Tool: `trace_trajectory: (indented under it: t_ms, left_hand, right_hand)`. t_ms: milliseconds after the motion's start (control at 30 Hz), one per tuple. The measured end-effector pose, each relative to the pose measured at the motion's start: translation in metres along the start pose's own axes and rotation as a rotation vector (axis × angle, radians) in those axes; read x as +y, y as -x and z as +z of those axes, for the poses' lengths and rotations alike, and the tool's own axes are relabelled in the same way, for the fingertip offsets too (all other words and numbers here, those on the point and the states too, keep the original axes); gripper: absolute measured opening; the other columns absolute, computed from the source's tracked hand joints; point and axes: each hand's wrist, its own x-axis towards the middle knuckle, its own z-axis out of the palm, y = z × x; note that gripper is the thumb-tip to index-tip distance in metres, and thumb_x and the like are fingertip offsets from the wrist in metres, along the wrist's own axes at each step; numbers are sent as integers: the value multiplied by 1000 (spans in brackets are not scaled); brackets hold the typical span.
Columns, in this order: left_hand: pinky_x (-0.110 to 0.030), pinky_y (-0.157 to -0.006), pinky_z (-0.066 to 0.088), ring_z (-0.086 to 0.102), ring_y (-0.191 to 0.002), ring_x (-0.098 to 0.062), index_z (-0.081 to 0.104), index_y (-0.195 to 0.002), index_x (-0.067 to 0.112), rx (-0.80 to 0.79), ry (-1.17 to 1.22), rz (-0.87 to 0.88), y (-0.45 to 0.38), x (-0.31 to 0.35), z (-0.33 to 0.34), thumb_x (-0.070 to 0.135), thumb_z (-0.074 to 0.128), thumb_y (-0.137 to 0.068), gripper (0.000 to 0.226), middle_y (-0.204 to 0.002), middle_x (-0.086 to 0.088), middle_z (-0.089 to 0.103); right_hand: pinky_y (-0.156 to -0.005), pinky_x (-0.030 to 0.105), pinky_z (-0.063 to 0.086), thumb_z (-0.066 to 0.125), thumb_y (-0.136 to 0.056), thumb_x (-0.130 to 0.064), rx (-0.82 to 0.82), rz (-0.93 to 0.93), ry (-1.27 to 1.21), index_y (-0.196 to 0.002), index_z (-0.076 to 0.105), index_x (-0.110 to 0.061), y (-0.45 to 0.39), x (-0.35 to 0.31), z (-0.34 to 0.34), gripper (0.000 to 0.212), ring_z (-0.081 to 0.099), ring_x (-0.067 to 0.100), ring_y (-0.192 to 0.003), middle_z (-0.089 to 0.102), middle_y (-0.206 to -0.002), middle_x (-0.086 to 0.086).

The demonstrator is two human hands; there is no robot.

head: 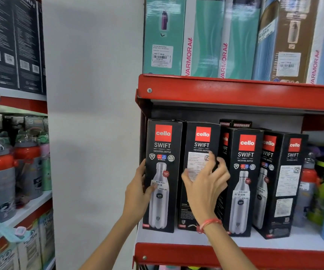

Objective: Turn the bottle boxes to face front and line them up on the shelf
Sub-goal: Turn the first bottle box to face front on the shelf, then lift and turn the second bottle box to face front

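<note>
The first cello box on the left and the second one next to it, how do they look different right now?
The leftmost box shows its front, with a steel bottle picture and a price sticker; the second box shows a panel of printed text and a white label. The left hand grips the leftmost box's edge, while the right hand spreads open before the second box. Both are black, upright and carry the red cello logo.

L hand (137,190) grips leftmost box (162,172) w/ front facing out; R hand (206,184) open-fingered before second box (198,172).
</note>
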Motion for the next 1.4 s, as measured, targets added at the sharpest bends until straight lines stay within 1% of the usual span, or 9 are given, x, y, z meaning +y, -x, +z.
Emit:
trace_trajectory:
  t_ms: [200, 467, 600, 800, 900, 967, 1133, 1233, 1400]
  left_hand:
    - [-30, -101, 39, 36, -135, -19, 30, -144, 19, 191, -196, 120, 5, 12, 15, 15, 67, -85, 70, -148, -6, 34]
    - [-22, -95, 41, 41, -119, -8, 47, -132, 17, 320, -213, 291, 13, 43, 39, 17, 69, -83, 53, -132, -4, 45]
    - [-13, -89, 48, 59, -104, -6, 50, -127, 22, 143, 19, 215, 18, 61, 50, 20, 70, -83, 48, -118, 4, 58]
    - [-10, -87, 48, 55, -118, -11, 42, -138, 16, -173, 104, 78, 24, 73, 60, 36, 67, -76, 69, -130, 5, 54]
    - [-27, -97, 49, 60, -116, -10, 48, -132, 23, -332, 164, 18, 24, 75, 58, 43, 73, -75, 65, -126, 8, 64]
    - [-26, -95, 50, 63, -110, -6, 51, -125, 24, -375, 164, -5, 26, 80, 56, 37, 75, -74, 58, -117, 9, 69]
    - [-30, -98, 47, 59, -113, -2, 47, -126, 24, -277, 124, 29, 30, 83, 65, 29, 77, -75, 59, -121, 12, 65]
    - [-27, -97, 47, 56, -115, 0, 41, -133, 26, -151, 35, 65, 28, 80, 78, 35, 77, -74, 69, -125, 14, 62]
    - [-9, -82, 45, 58, -106, 0, 33, -139, 23, -25, -23, 36, 20, 71, 98, 35, 75, -76, 76, -117, 18, 60]
  right_hand:
    - [-83, 48, 49, 75, -68, -54, -228, 141, -122, -151, 1, -9, -9, -5, 0, 120, 42, 39, -116, 33, -142, 23]
    - [-89, 37, 43, 81, -57, -49, -255, 96, -320, -151, 1, -15, -12, 15, -32, 128, 42, 33, -120, 40, -138, 18]
    - [-100, 36, 37, 83, -56, -46, -274, 22, -456, -151, 2, -21, -16, 29, -58, 127, 39, 28, -127, 37, -142, 11]
    - [-107, 30, 23, 83, -49, -46, -364, -28, -645, -151, 5, -29, -36, 50, -98, 130, 26, 18, -140, 27, -154, 0]
    - [-109, 41, 36, 83, -49, -46, -447, 0, -755, -149, 6, -38, -48, 66, -103, 126, 39, 18, -133, 40, -144, -5]
    - [-102, 32, 41, 86, -58, -33, -553, 0, -827, -150, 11, -37, -53, 77, -103, 118, 45, 14, -125, 43, -135, -8]
    - [-96, 12, 43, 77, -75, -15, -818, -71, -885, -150, 12, -35, -71, 81, -98, 101, 49, -15, -110, 46, -120, -37]
    - [-108, 30, 38, 81, -65, -44, -879, -125, -794, -147, 17, -44, -80, 76, -89, 104, 51, -3, -121, 54, -121, -36]
    - [-94, 24, 40, 70, -85, -19, -817, -137, -700, -150, -2, -39, -81, 67, -71, 100, 56, 7, -110, 60, -106, -26]
